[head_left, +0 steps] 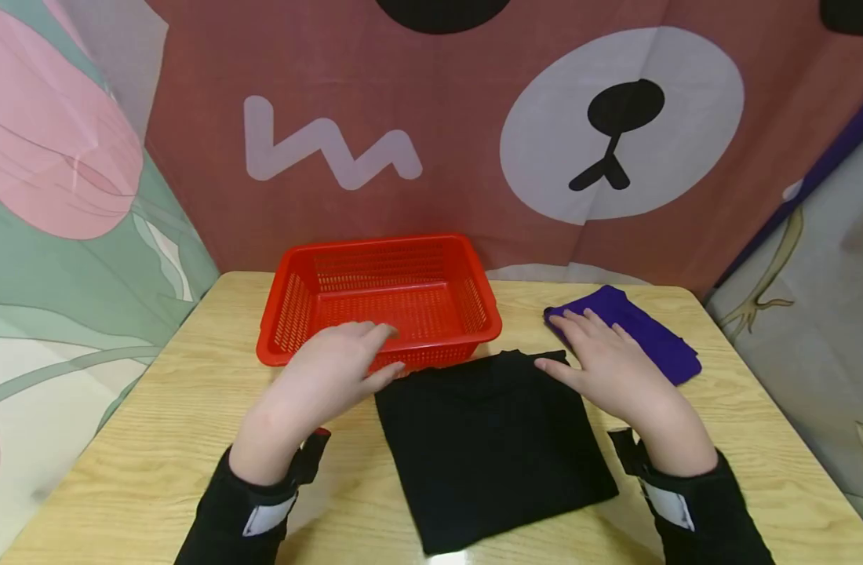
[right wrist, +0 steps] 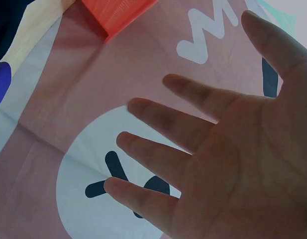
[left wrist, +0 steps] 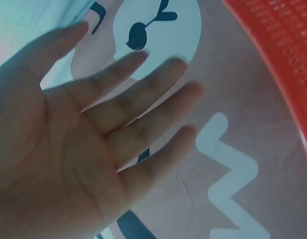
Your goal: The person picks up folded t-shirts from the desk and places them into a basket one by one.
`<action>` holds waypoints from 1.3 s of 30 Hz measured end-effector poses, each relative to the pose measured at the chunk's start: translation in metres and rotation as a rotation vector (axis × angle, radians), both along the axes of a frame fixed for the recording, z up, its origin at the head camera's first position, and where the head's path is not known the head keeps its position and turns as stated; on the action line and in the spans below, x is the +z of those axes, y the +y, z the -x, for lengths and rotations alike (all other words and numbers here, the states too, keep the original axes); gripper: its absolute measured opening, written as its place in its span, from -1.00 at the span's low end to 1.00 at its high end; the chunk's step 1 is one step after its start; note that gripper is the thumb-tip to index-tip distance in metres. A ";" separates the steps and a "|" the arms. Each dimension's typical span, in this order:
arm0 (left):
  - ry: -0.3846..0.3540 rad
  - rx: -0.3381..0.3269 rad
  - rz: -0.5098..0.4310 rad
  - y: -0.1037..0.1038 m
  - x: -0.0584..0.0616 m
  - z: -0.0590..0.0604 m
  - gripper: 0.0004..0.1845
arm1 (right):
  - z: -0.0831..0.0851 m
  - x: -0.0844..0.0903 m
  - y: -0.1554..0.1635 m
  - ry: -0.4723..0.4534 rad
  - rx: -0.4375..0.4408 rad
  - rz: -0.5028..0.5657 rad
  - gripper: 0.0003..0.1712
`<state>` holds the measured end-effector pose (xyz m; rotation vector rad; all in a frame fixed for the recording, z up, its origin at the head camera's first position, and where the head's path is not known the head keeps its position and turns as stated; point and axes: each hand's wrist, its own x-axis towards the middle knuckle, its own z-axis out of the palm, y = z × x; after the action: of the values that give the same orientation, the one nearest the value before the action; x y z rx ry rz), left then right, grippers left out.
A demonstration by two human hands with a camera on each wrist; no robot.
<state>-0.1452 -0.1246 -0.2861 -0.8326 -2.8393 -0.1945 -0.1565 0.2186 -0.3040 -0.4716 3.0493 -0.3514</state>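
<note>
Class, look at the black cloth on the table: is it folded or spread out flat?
Folded. The black cloth lies as a compact rectangle with straight edges, a layered edge showing at its far side near the red basket.

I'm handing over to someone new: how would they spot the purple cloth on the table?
Start from the wooden table and find the red basket at its far edge. Right of it, just beyond the right hand, lies the purple cloth: small, folded, unlike the larger black cloth.

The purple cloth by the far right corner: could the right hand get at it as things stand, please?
Probably yes. The right hand hovers open right beside the purple cloth, its fingertips over the cloth's near edge, and nothing lies between them.
</note>
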 end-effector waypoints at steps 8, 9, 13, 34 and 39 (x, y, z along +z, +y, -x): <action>-0.128 0.005 0.078 0.013 -0.018 0.010 -0.59 | 0.004 -0.001 -0.001 -0.002 -0.003 0.003 -0.08; -0.140 0.011 0.084 0.014 -0.020 0.010 -0.59 | 0.005 -0.002 -0.002 -0.009 -0.004 0.002 -0.08; -0.188 0.021 0.109 0.019 -0.030 0.012 -0.56 | 0.011 -0.011 -0.005 -0.043 -0.006 0.013 -0.08; -0.245 0.063 0.176 0.032 -0.070 0.019 -0.39 | 0.049 -0.056 -0.012 -0.163 0.181 -0.126 -0.24; -0.241 0.086 0.194 0.034 -0.077 0.021 -0.39 | 0.059 -0.061 -0.014 -0.182 0.217 -0.140 -0.25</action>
<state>-0.1667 -0.0907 -0.3631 -0.7665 -3.1527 -0.0073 -0.2159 0.2043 -0.3652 -0.7100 2.7879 -0.1597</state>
